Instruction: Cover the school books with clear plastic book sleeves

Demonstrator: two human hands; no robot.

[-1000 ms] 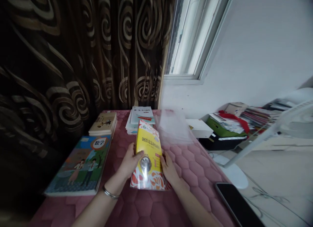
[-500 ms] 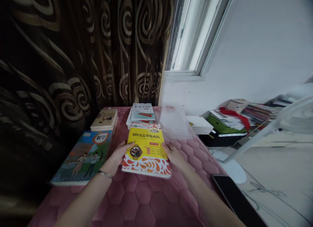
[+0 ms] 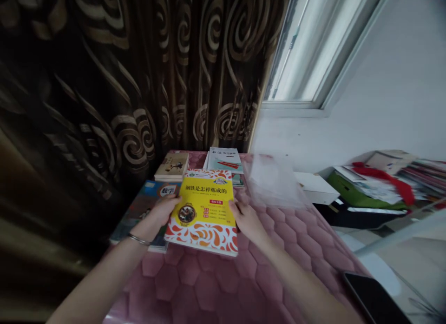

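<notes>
A yellow book [image 3: 205,205] with red-and-white patterned bands is held between my two hands, its cover facing up and its near edge tilted toward me. My left hand [image 3: 166,210], with a bracelet at the wrist, grips the book's left edge. At the right edge my right hand [image 3: 246,219] is closed on the same book. Partly covered by my left hand and the yellow book lies a blue-green math textbook [image 3: 134,212]. Behind it sits a small stack of tan books [image 3: 171,165]. Past the yellow book's far edge lies a stack of pale booklets [image 3: 225,159].
A pink quilted cover [image 3: 292,235] spreads over the table. A clear plastic sheet [image 3: 273,180] lies at the back right, near a white box [image 3: 315,187]. The phone [image 3: 374,296] rests at the right edge. Dark curtains [image 3: 195,73] hang behind.
The view has swung left, so the surroundings sit farther right. The yellow book, still in both hands, has moved left relative to the table and now overlaps the math textbook.
</notes>
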